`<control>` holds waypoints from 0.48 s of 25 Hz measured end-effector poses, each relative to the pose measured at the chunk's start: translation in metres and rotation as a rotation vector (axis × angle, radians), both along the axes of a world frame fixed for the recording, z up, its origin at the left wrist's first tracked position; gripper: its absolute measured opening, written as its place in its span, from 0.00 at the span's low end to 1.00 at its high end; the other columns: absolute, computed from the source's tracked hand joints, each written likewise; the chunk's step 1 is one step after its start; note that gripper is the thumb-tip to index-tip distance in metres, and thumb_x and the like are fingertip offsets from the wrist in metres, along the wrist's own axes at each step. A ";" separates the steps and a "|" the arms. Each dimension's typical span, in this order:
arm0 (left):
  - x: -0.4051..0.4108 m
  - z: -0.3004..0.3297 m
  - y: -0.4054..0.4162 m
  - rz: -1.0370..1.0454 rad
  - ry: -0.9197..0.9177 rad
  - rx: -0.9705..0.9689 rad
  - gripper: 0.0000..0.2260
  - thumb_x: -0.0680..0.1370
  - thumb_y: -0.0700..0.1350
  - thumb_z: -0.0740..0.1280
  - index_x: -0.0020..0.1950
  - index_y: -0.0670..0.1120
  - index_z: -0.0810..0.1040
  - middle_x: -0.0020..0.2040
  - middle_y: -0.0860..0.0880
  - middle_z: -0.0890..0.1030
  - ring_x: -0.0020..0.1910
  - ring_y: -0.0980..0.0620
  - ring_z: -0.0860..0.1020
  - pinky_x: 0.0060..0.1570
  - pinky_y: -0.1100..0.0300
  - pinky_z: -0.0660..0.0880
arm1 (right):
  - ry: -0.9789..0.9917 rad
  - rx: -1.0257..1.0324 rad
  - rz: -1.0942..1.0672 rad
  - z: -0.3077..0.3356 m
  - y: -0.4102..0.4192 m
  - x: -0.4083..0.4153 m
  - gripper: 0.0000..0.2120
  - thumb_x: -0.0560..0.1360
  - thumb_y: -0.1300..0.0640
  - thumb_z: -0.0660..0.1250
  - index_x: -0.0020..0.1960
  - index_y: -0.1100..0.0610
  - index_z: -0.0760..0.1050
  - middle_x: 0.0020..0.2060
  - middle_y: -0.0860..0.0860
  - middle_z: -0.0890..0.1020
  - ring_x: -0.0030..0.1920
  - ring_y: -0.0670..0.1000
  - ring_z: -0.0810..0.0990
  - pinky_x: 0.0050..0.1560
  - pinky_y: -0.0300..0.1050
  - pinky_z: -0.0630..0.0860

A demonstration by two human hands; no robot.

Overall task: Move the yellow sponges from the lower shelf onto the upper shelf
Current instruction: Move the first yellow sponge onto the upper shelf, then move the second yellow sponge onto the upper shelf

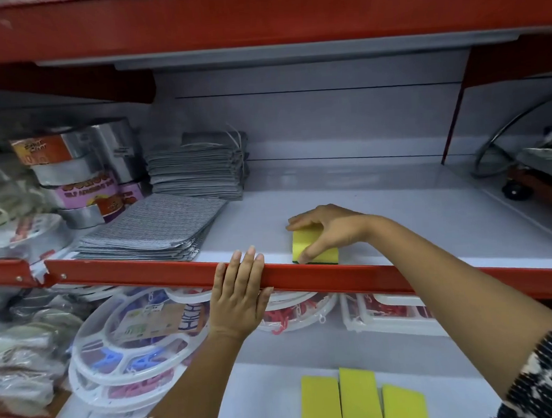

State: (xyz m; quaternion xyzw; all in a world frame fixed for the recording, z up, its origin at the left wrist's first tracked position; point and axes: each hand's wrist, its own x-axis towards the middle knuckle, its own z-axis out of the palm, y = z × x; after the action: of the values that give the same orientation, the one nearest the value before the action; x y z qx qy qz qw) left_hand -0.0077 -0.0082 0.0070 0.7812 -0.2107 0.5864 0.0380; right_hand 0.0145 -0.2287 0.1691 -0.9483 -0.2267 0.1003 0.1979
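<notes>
Yellow sponge (314, 243) number one sits on our upper shelf (398, 220), near the front edge, with our right hand (329, 229) in a narrow grip around it. Our left hand (239, 295) rests flat and open on the red rail (142, 270). Three sponges (357, 397) wait on the lower shelf (266, 390), so we are just starting.

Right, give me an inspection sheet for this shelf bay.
Surface: upper shelf mostly bare on its right; lower shelf below.
Job's things: one yellow sponge at the upper shelf's front edge; three more sponges on the lower shelf.
Clutter: grey cloth stacks, tape rolls, white round hangers.
Grippers: right hand grips the sponge; left hand rests on the red rail.
Cables: nothing seen.
Surroundings: red shelving frame.
</notes>
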 end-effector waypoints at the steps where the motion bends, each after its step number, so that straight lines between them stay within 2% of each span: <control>1: 0.000 0.000 0.000 0.003 0.001 -0.003 0.23 0.83 0.53 0.46 0.77 0.45 0.55 0.78 0.49 0.50 0.76 0.48 0.52 0.75 0.50 0.48 | -0.016 0.019 -0.007 0.000 -0.002 -0.004 0.35 0.66 0.44 0.76 0.70 0.44 0.68 0.74 0.41 0.63 0.74 0.45 0.60 0.70 0.40 0.58; 3: 0.001 0.000 -0.001 0.004 0.009 -0.008 0.23 0.83 0.53 0.46 0.76 0.45 0.56 0.78 0.49 0.50 0.77 0.48 0.52 0.75 0.50 0.49 | -0.152 0.119 -0.051 -0.003 -0.007 -0.019 0.33 0.68 0.46 0.75 0.71 0.45 0.68 0.75 0.44 0.63 0.74 0.44 0.61 0.71 0.39 0.58; 5: -0.001 -0.001 -0.001 0.001 0.025 -0.015 0.23 0.83 0.53 0.46 0.77 0.45 0.54 0.78 0.49 0.50 0.76 0.48 0.52 0.75 0.49 0.49 | -0.376 0.266 -0.073 -0.015 -0.007 -0.049 0.30 0.69 0.48 0.73 0.69 0.48 0.71 0.74 0.47 0.66 0.73 0.43 0.64 0.72 0.40 0.60; 9: -0.013 0.003 -0.012 -0.030 0.102 -0.101 0.24 0.84 0.54 0.47 0.78 0.46 0.51 0.79 0.51 0.49 0.77 0.49 0.51 0.75 0.48 0.47 | -0.776 0.410 -0.087 -0.078 0.005 -0.123 0.22 0.72 0.50 0.70 0.64 0.54 0.76 0.67 0.50 0.76 0.69 0.48 0.71 0.70 0.43 0.65; 12: -0.015 0.009 -0.027 -0.018 0.127 -0.157 0.25 0.84 0.54 0.47 0.78 0.47 0.49 0.79 0.52 0.46 0.77 0.50 0.48 0.75 0.46 0.44 | -0.755 0.413 -0.176 -0.150 0.017 -0.153 0.18 0.73 0.50 0.68 0.61 0.54 0.78 0.63 0.50 0.79 0.65 0.48 0.74 0.68 0.44 0.68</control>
State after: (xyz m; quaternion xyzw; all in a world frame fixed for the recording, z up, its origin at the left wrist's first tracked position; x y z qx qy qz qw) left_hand -0.0228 -0.0355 0.0156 0.8096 -0.1681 0.5500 0.1176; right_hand -0.1388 -0.2119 0.0188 -0.8749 -0.2168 -0.3179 0.2942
